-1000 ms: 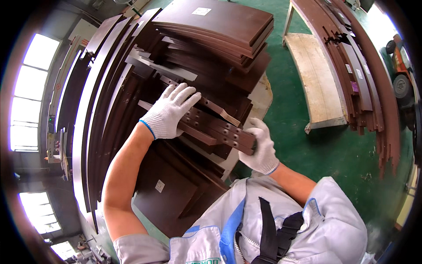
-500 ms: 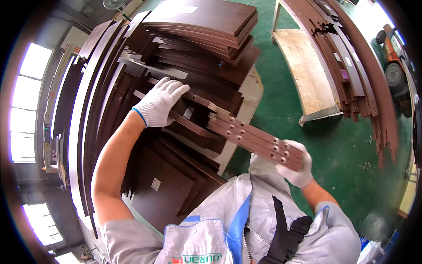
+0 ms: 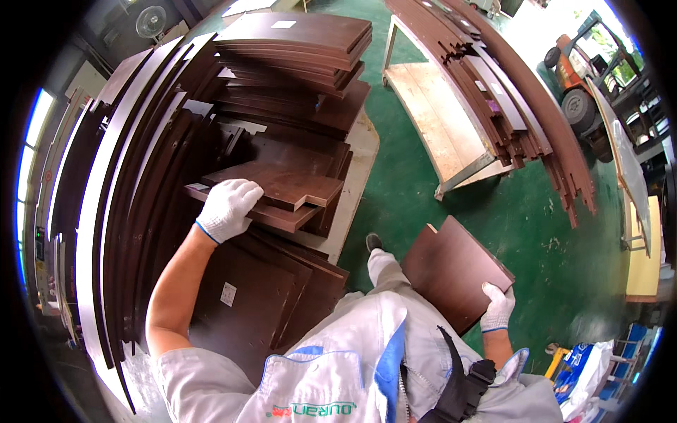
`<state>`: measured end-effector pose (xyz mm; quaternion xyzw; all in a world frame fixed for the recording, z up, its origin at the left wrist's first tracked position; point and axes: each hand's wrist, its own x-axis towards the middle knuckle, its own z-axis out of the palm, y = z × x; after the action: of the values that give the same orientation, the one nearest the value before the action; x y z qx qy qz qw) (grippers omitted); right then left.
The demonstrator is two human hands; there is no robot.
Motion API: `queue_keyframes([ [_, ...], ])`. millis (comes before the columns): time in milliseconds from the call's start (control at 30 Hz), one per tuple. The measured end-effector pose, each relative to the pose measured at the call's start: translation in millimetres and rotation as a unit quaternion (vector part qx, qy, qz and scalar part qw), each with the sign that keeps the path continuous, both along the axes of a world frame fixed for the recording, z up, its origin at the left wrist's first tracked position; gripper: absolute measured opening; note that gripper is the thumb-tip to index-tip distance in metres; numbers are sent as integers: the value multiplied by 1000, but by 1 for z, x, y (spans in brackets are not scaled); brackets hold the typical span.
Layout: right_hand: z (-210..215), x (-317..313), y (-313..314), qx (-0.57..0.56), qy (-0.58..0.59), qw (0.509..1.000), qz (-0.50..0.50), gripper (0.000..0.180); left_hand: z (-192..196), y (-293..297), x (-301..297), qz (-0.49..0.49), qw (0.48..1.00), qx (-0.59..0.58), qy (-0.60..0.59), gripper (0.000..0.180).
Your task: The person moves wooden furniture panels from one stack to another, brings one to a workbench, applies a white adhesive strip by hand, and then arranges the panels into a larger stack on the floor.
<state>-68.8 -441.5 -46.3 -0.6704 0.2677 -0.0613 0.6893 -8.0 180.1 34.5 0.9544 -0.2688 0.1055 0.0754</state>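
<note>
My left hand, in a white knit glove with blue cuff, has its fingers closed over the near edge of a dark brown wooden panel. This panel has a small notch at its right corner and lies askew on another brown panel in the pile. My right hand, gloved alike, grips a brown rectangular board by its right edge, thumb on the upper face. The board hangs at my right side, its broad face toward me; whether more boards lie beneath it is hidden.
Curved-looking tall panels stand at the left, beside a high stack of brown boards. A wooden-decked cart and long brown strips are at the far right, with an orange forklift beyond. Leaning panels lie near my legs.
The boards in my right hand have turned from showing drilled edges to showing a broad face. My left hand has shifted left and lower, and the view has swung right.
</note>
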Motion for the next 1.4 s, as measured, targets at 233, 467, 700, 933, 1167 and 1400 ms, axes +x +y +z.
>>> queue_keyframes([
  [233,15,23,-10,25,-17,999,-39,37,-102,-17,-9,100,977,24,-188,39],
  [467,46,95,0,132,-112,973,152,49,-34,-182,-61,276,884,-309,216,64],
  [700,79,154,131,288,-89,837,457,56,-63,-273,-77,250,299,-917,80,86],
  [933,79,66,258,232,-20,711,664,51,-82,-223,-209,386,216,-861,-251,82],
  [1167,22,-38,360,31,91,505,858,90,-78,-160,-422,564,256,-749,-236,60],
  [1400,11,-137,420,-114,114,352,922,52,-128,-68,-551,550,236,-791,-128,37],
])
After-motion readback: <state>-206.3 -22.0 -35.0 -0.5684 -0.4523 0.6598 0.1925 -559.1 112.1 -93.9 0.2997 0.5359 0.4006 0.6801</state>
